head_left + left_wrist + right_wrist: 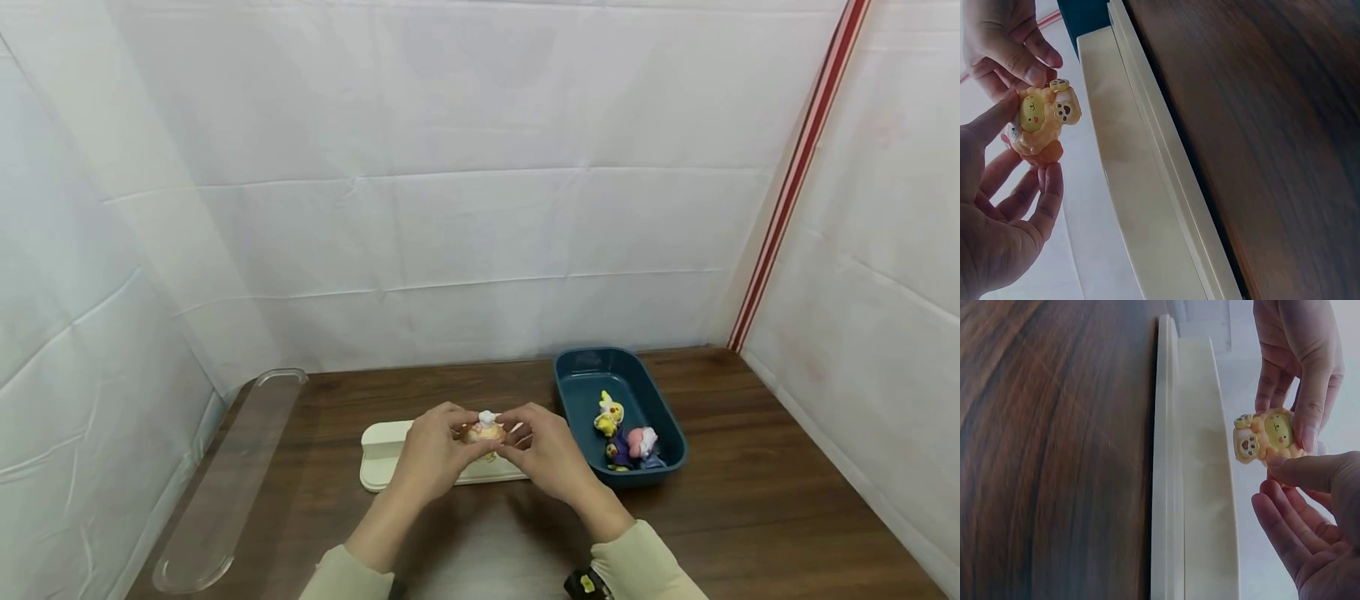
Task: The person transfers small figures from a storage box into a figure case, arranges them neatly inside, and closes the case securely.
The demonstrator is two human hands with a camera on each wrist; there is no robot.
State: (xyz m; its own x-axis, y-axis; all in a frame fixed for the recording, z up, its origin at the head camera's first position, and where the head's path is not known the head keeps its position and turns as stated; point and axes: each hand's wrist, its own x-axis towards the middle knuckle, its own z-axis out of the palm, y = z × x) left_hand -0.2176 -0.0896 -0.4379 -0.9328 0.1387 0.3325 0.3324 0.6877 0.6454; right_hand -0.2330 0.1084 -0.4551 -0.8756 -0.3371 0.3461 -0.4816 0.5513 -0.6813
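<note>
A small toy figurine (486, 432) with a yellow face, fluffy peach body, paw-print feet and a white top is held up between two hands. My left hand (435, 450) pinches it from the left, thumb and fingers on its side. From the opposite side my right hand (546, 450) grips it with thumb and fingertips. In the left wrist view the figurine (1038, 119) faces the camera, feet toward the stand. The right wrist view shows the figurine (1272, 434) between both hands. Below and behind the hands lies a cream stepped stand (382, 458), partly hidden by them.
A dark blue tray (660, 417) right of the hands holds several small figurines, among them a yellow one (607, 414) and a pink-and-white one (642, 442). A long clear plastic cover (232, 483) lies on the wooden table (750, 500) at left. White cloth walls (450, 208) surround the table.
</note>
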